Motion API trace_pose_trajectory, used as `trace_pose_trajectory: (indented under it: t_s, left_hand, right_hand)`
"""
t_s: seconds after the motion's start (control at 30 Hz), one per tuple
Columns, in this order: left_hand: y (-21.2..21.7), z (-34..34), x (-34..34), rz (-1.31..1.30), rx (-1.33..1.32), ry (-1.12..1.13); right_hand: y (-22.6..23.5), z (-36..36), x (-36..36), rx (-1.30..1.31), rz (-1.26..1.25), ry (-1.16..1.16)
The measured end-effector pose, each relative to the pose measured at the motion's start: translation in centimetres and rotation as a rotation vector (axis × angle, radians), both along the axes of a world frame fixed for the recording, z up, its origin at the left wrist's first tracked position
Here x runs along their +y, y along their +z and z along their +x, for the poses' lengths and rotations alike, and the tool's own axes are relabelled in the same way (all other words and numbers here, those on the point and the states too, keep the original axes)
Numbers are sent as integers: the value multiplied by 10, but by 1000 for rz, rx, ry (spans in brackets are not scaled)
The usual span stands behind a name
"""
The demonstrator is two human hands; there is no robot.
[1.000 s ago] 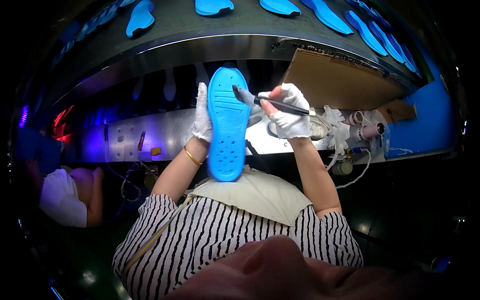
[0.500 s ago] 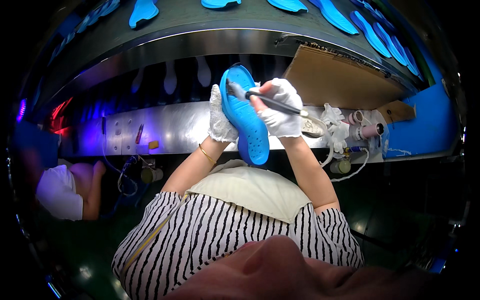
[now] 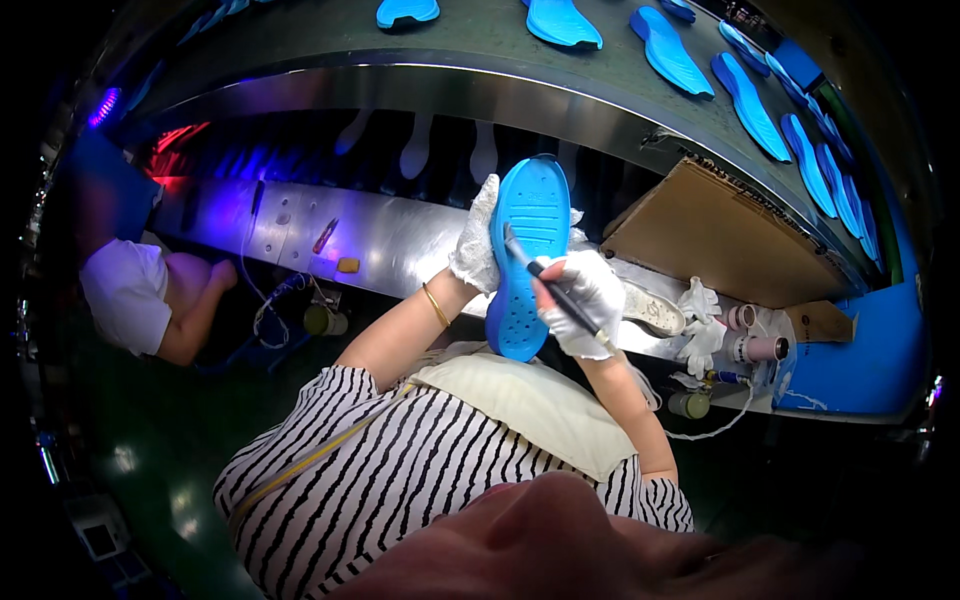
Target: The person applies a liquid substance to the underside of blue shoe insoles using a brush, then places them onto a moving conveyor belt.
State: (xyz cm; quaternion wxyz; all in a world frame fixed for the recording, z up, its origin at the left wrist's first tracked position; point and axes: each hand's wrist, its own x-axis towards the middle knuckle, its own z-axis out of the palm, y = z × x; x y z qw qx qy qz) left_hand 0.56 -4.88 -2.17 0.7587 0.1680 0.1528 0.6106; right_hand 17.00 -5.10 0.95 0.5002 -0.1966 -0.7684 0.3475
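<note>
A blue shoe sole [image 3: 533,205] with ridges and small holes is held upright in front of me, its broader end away from me. My left hand [image 3: 476,240], in a whitish knit glove, grips its left edge; some fingers are hidden behind it. My right hand [image 3: 592,298], gloved in white, is closed round the dark handle of a brush [image 3: 523,256]. The brush's tip touches or hovers just over the sole's inner face, left of its middle; I cannot tell which.
Ahead runs a dark conveyor belt [image 3: 480,38] carrying several blue soles. Pale sole shapes [image 3: 416,150] show beneath it. On the metal bench [image 3: 405,228] to the right are a whitish sole-shaped piece [image 3: 652,309], white gloves [image 3: 701,335] and a pink cup [image 3: 766,348] beside cardboard [image 3: 730,235]. Another person's arm [image 3: 190,325] is at left.
The brush tip has moved from the sole's far end toward its middle. The sole now stands straighter, and the whole view has turned, tilting the bench. The belt's soles have shifted.
</note>
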Motion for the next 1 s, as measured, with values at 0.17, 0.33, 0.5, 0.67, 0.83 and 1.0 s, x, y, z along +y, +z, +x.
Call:
trace_pose_trajectory:
  t_s: [0.17,0.33,0.5,0.67,0.83,1.0]
  left_hand:
    - [-7,3,-36,-102,231,29]
    - [-18,15,-43,-91,427,-22]
    - [1,12,-18,-87,200,59]
    - [0,7,6,114,55,112]
    - [11,-1,15,307,-236,110]
    - [12,-14,32,489,-161,165]
  right_hand:
    - [-6,29,-1,54,-517,96]
    - [-16,36,-6,-8,-444,9]
    - [-6,31,5,98,-607,128]
    - [-2,12,1,6,-253,121]
    - [17,13,0,145,-606,200]
    - [10,12,4,59,-309,233]
